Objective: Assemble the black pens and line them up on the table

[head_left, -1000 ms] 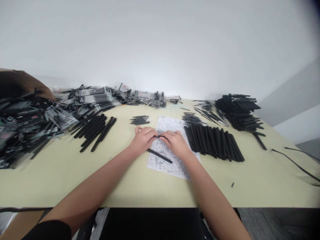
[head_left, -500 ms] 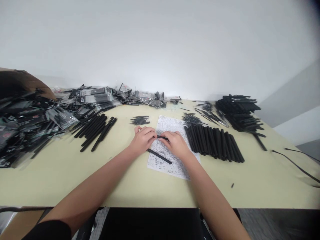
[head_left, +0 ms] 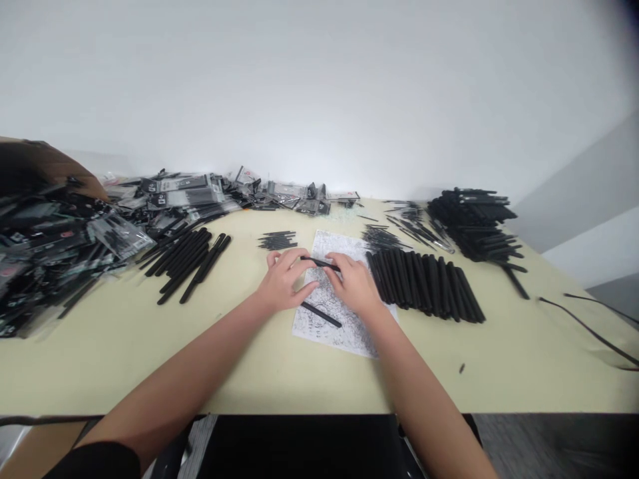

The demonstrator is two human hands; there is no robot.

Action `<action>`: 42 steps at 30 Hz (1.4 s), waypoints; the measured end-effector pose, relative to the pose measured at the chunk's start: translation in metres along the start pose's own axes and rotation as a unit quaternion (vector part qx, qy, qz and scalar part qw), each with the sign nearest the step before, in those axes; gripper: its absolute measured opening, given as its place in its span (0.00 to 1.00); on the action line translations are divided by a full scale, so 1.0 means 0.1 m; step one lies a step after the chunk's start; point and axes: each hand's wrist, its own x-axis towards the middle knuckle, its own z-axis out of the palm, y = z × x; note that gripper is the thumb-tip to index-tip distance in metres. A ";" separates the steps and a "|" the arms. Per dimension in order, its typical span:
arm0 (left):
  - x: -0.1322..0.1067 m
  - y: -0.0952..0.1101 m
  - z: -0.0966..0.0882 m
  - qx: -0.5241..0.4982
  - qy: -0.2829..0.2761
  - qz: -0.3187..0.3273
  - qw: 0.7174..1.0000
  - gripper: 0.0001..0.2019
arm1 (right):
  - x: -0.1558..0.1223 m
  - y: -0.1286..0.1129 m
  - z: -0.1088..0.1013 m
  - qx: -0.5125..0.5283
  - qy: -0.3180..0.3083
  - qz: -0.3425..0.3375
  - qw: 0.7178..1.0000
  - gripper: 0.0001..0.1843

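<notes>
My left hand (head_left: 284, 281) and my right hand (head_left: 355, 283) meet over a scribbled sheet of paper (head_left: 333, 326) on the pale yellow table (head_left: 150, 346). Between their fingertips they pinch a thin black pen (head_left: 319, 262), which lies roughly level. A second black pen part (head_left: 322, 314) rests on the paper just below my left hand. A neat row of black pens (head_left: 424, 279) lies right beside my right hand.
Loose black pens (head_left: 187, 261) lie to the left, with a small bunch of thin refills (head_left: 277, 240) behind my hands. Packaged pens (head_left: 60, 246) heap up at far left and along the wall. A stacked pile of pens (head_left: 474, 223) sits far right; a black cable (head_left: 589, 319) trails near the right edge.
The pen between my fingers has come up and away from me a little, and more of it shows now. Both hands shifted slightly forward; the pen part on the paper stayed put.
</notes>
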 end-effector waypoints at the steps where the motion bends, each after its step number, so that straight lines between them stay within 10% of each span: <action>1: 0.00 0.00 0.00 -0.001 -0.002 0.014 1.000 0.16 | 0.00 0.00 -0.01 -0.012 0.008 0.006 1.000 0.15; 12: 0.03 -0.06 -0.03 -0.137 -0.141 0.084 0.977 0.17 | 0.00 0.27 -0.18 -0.110 0.165 0.180 0.964 0.12; 21: 0.05 -0.06 -0.04 -0.168 -0.224 0.074 0.957 0.07 | -0.04 0.40 -0.50 -0.186 0.133 0.414 0.881 0.20; 32: 0.03 -0.07 0.08 0.002 -0.082 -0.160 0.984 0.08 | -0.09 0.48 -0.64 -0.165 0.060 0.500 0.848 0.19; 42: 0.03 -0.02 0.05 0.034 -0.055 -0.210 0.976 0.06 | -0.11 0.46 -0.62 -0.187 0.056 0.503 0.842 0.20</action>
